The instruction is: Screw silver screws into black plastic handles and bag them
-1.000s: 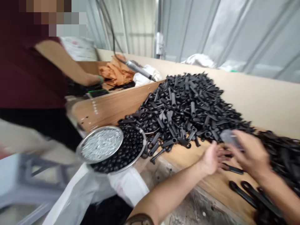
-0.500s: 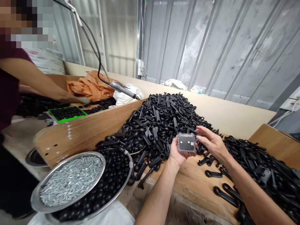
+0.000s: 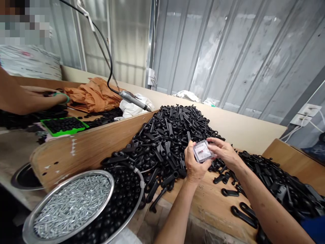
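A small clear plastic case with a pale face and a dark reddish mark is held over the front of the black parts heap. My left hand grips its left side and lower edge, fingers closed round it. At its right edge, my right hand pinches the case between thumb and fingers. Behind both hands rises a big heap of black plastic handle-like parts. A few loose black parts lie on the wooden board beneath my right forearm.
At the lower left, a metal bowl of silver screws overlaps a larger bowl of black round pieces. A power driver hangs above the wooden divider. Another person's hand is near a green tray.
The case has turned from its dark side to a pale one, and my right hand now touches it. The other person's arm has shifted left, and the camera view has shifted slightly.
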Demonstrator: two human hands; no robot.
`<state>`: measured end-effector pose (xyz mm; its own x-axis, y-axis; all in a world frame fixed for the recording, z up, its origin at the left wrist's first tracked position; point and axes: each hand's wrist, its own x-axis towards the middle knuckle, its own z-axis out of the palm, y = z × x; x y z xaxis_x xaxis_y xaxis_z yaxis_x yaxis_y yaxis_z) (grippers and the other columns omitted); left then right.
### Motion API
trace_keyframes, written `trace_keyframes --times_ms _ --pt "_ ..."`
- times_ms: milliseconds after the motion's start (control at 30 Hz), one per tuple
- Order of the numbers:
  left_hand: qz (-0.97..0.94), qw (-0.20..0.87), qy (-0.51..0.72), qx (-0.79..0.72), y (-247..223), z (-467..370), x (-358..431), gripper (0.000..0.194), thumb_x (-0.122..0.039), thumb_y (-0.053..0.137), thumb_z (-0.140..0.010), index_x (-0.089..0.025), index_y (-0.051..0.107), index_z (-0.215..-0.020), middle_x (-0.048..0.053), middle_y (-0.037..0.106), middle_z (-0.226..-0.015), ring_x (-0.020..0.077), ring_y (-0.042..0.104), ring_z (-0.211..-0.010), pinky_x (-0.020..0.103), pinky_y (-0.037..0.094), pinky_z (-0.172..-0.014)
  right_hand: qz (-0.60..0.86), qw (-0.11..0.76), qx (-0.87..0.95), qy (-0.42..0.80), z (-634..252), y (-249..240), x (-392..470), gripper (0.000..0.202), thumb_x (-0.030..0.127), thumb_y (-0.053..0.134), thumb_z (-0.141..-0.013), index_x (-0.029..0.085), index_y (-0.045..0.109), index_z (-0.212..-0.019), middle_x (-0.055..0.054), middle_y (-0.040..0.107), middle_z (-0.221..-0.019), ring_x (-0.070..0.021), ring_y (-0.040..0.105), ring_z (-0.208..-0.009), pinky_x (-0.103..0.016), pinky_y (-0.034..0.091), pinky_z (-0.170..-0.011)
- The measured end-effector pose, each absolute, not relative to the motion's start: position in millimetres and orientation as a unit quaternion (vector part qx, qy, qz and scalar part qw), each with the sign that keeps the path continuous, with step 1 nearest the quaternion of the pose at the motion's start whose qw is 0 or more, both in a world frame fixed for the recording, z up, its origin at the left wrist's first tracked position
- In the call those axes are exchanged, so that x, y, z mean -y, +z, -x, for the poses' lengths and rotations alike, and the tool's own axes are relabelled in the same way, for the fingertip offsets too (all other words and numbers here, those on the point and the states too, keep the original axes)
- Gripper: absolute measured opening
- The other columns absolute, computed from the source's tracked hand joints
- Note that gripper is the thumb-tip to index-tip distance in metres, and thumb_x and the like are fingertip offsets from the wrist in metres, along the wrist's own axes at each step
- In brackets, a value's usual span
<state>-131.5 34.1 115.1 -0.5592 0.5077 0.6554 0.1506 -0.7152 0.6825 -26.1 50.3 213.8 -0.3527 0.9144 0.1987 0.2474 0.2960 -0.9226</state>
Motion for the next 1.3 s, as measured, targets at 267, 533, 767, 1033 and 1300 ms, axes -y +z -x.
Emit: trace_keyframes --times_ms 267,533,767,1033,1300 --pt "-0.442 -0.11 0.782 -0.425 115.9 126.5 -33.6 0.084 -0.028 0.07 -0.063 -0.012 0.027 -0.133 0.017 0.046 -0.119 0.028 0.042 -0.111 0.045 0.041 -0.094 0.377 0.345 0.716 0.476 33.9 221.9 -55.0 0.052 0.036 0.074 -0.063 0.017 0.055 -0.106 -0.008 0.067 -0.094 -0.0182 0.062 -0.07 -0.025 0.047 -0.054" --pt "-0.535 -0.105 0.738 -0.398 117.7 142.9 -36.4 0.091 -0.022 0.065 -0.065 -0.015 0.013 -0.139 0.014 0.046 -0.123 0.0269 0.039 -0.117 0.043 0.041 -0.098 0.4 0.245 0.81 0.352 46.5 249.9 -70.0 0.058 0.037 0.072 -0.061 0.013 0.056 -0.111 -0.006 0.065 -0.091 -0.0191 0.059 -0.081 -0.029 0.046 -0.071" --pt "-0.667 -0.054 0.666 -0.329 117.0 138.4 -36.8 0.099 -0.007 0.055 -0.059 -0.015 0.002 -0.143 0.013 0.034 -0.14 0.0262 0.029 -0.13 0.041 0.033 -0.106 0.412 -0.058 0.849 0.325 50.4 284.3 -84.4 0.031 0.028 0.072 -0.057 0.014 0.067 -0.083 0.002 0.061 -0.066 -0.0141 0.054 -0.063 -0.023 0.043 -0.057" --pt "-0.563 0.045 0.721 -0.402 102.4 140.2 -45.1 0.097 -0.011 0.053 -0.061 -0.015 -0.002 -0.141 0.016 0.013 -0.147 0.0293 0.018 -0.135 0.045 0.029 -0.107 0.462 0.075 0.828 0.308 49.7 280.9 -85.5 0.053 0.025 0.072 -0.055 0.014 0.06 -0.104 0.004 0.055 -0.058 -0.0108 0.048 -0.051 -0.017 0.034 -0.038" --pt "-0.521 0.108 0.712 -0.459 56.4 106.5 -61.4 0.091 -0.008 0.048 -0.057 -0.015 0.009 -0.139 0.009 0.06 -0.104 0.0161 0.06 -0.074 0.03 0.051 -0.066 0.375 0.229 0.811 0.386 102.2 249.0 -91.1 0.053 0.031 0.07 -0.058 0.018 0.047 -0.104 0.0 0.059 -0.077 -0.0112 0.054 -0.057 -0.019 0.042 -0.041"
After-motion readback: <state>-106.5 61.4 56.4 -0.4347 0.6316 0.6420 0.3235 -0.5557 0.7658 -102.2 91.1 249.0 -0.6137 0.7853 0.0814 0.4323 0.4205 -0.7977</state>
